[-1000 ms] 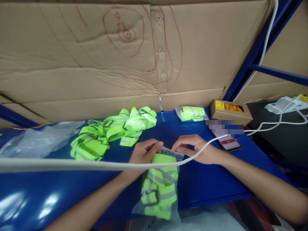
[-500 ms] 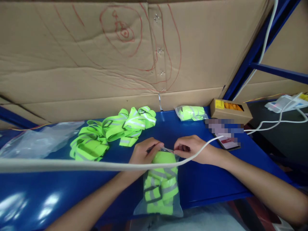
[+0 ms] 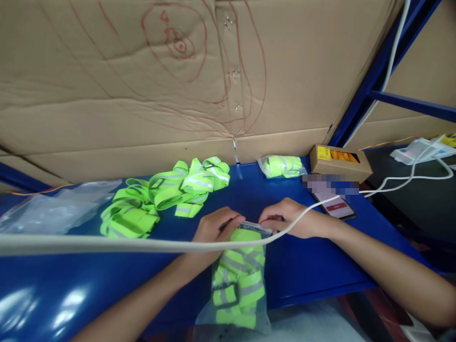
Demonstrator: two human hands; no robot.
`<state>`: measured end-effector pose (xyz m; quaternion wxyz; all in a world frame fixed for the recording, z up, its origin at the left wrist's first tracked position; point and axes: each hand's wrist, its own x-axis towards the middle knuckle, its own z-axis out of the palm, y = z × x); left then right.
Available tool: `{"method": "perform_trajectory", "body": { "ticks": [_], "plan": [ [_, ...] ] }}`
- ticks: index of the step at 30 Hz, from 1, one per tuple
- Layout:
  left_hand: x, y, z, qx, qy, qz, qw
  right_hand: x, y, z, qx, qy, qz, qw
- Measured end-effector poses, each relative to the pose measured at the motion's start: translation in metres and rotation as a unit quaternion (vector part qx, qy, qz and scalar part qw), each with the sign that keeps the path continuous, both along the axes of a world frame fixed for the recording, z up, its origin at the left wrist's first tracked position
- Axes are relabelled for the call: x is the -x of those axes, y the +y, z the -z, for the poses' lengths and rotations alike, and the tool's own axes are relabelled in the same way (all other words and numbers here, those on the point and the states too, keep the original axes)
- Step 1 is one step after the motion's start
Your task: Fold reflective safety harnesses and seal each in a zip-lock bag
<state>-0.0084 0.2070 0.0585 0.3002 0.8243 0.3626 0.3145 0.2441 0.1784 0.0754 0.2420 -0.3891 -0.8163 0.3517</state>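
A clear plastic bag [image 3: 242, 280] packed with neon-yellow reflective strap lies at the front edge of the blue table, its mouth pointing away from me. My left hand [image 3: 218, 227] pinches the left corner of the mouth. At the right corner, the fingers of my right hand [image 3: 285, 218] are closed on the same edge. The edge is drawn fairly straight between the two hands. A black buckle shows through the plastic. Farther back on the left lies a loose heap of neon reflective straps [image 3: 167, 190].
A white cable [image 3: 142, 246] crosses low in front of my view. Flat clear bags [image 3: 67, 204] lie at the left. Toward the back right are another filled bag [image 3: 283, 166], a phone [image 3: 337, 206] and a cardboard box [image 3: 338, 168]. Cardboard [image 3: 292, 71] walls the back.
The bag's mouth, bunched between my fingers before, now lies flatter and straighter. My right hand has shifted slightly, and both hands keep hold of the edge.
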Motion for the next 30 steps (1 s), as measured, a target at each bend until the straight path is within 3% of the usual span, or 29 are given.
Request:
{"method": "perform_trajectory", "body": {
  "ticks": [5,10,16,24,30],
  "plan": [
    [-0.002,0.000,0.002,0.006,0.002,0.019,1.000,-0.008,0.002,-0.008,0.146,0.014,-0.028,0.989],
    [-0.002,0.002,0.002,0.034,-0.006,0.030,0.999,-0.003,0.000,-0.006,0.222,0.024,-0.014,0.975],
    [0.000,0.001,-0.002,0.070,-0.011,0.038,0.997,-0.006,0.008,0.001,0.368,0.090,-0.042,0.925],
    [-0.002,0.001,0.001,0.070,0.003,0.033,0.997,0.004,0.003,-0.002,0.307,0.066,-0.006,0.950],
    [-0.002,0.000,0.000,0.072,0.006,0.042,0.997,0.001,0.008,0.007,0.373,0.111,-0.018,0.921]
  ]
}}
